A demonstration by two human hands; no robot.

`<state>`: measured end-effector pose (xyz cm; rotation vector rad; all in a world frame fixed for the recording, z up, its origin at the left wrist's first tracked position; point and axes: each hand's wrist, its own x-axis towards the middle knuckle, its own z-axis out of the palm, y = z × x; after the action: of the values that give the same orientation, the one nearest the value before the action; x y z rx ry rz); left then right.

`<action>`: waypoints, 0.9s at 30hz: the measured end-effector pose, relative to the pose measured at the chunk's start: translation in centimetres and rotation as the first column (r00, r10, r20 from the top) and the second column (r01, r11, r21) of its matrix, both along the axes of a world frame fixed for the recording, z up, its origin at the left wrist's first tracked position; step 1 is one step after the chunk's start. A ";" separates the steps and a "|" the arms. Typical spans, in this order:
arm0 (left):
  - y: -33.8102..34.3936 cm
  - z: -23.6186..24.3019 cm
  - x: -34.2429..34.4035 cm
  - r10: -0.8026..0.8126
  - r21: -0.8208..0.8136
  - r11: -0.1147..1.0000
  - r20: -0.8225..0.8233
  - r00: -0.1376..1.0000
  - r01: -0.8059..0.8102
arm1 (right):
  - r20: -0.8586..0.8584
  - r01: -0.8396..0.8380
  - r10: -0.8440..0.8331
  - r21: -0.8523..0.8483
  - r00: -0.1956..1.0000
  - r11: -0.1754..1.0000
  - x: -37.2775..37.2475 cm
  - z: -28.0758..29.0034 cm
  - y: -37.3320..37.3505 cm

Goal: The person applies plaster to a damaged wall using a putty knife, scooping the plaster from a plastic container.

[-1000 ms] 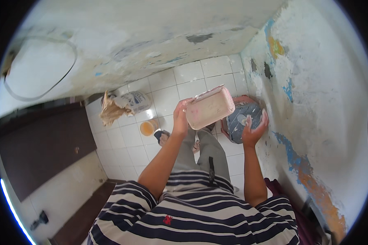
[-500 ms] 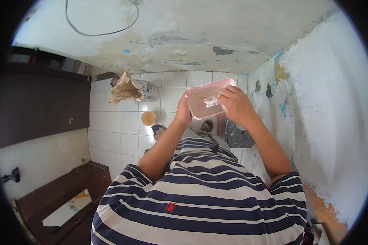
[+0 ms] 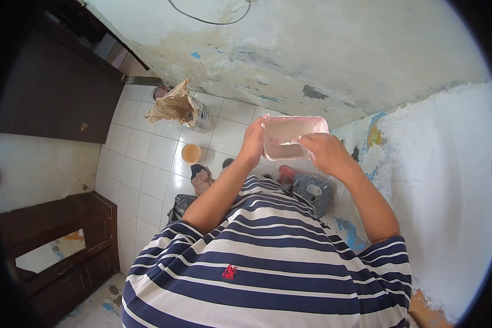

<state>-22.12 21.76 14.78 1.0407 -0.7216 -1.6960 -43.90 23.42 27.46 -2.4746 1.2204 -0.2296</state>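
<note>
A shallow pink rectangular tub [image 3: 298,124] is held out in front of my body. My left hand [image 3: 252,143] grips its left side, with fingers wrapped around the wall and whitish smears on the fingertips. My right hand [image 3: 328,155] reaches over the tub's near right corner, its fingers closed and dipping inside. White paste [image 3: 291,144] shows at those fingertips. Whatever the right fingers pinch is hidden by the hand and the paste.
On the tiled floor stand a white bucket [image 3: 202,118] with an opened brown paper bag [image 3: 172,105] and a small tub of tan liquid [image 3: 191,153]. A grey step stool [image 3: 316,191] is by the right wall. Dark wooden furniture [image 3: 54,82] stands left; peeling walls rise ahead and right.
The view has turned, so the room appears tilted. My right hand has shifted down from the tub's far right part to its near right corner; the left hand keeps its grip.
</note>
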 end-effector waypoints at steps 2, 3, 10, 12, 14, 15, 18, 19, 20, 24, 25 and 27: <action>-0.2 0.7 1.1 -0.003 0.032 0.999 0.013 1.000 0.002 | -0.004 -0.017 0.017 0.058 1.000 0.998 0.6 0.0 -0.7; -0.3 1.4 1.5 -0.017 0.054 0.998 0.028 0.999 0.016 | 0.027 -0.016 0.017 -0.030 0.999 0.999 0.8 0.2 -1.5; -2.2 2.5 4.2 -0.073 0.058 0.995 -0.054 0.996 0.077 | 0.047 -0.031 0.036 -0.106 0.998 0.994 4.1 1.1 -3.5; -2.9 2.4 5.3 -0.102 0.108 0.988 -0.115 0.988 0.115 | 0.013 0.019 -0.018 -0.064 1.000 0.998 4.6 1.5 -2.5; -3.8 2.4 6.3 -0.143 0.098 0.984 -0.076 0.987 0.151 | -0.022 0.071 -0.072 -0.018 0.997 0.997 5.2 2.0 -2.3; -4.3 2.5 6.6 -0.182 0.086 0.979 -0.035 0.983 0.184 | -0.006 0.069 -0.069 -0.016 0.998 0.998 5.3 2.2 -2.3; -5.6 3.2 6.9 -0.146 0.139 0.978 -0.088 0.985 0.157 | 0.049 0.103 -0.099 -0.086 0.994 0.991 6.2 2.8 -3.7; -5.9 3.4 7.0 -0.156 0.137 0.976 -0.089 0.984 0.167 | 0.092 0.131 -0.117 -0.157 0.989 0.979 6.5 3.0 -4.4; -6.2 3.5 7.1 -0.159 0.082 0.983 -0.076 0.984 0.165 | 0.091 0.139 -0.126 -0.160 0.988 0.977 6.7 2.8 -4.7; -7.6 3.2 8.3 -0.083 -0.023 0.996 -0.040 0.996 0.082 | -0.024 0.224 -0.227 -0.104 0.974 0.969 8.6 2.3 -5.3; -7.8 3.4 8.6 -0.078 -0.029 0.997 -0.043 0.996 0.077 | -0.039 0.257 -0.258 -0.038 0.965 0.966 9.1 2.3 -5.2; -8.0 4.0 9.5 -0.070 0.020 0.997 -0.023 0.997 0.070 | -0.006 0.247 -0.247 -0.045 0.969 0.968 9.6 2.3 -5.1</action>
<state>-12.64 13.76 18.75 1.0200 -0.7351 -1.7755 -34.25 18.30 29.72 -2.3583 1.5452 -0.3103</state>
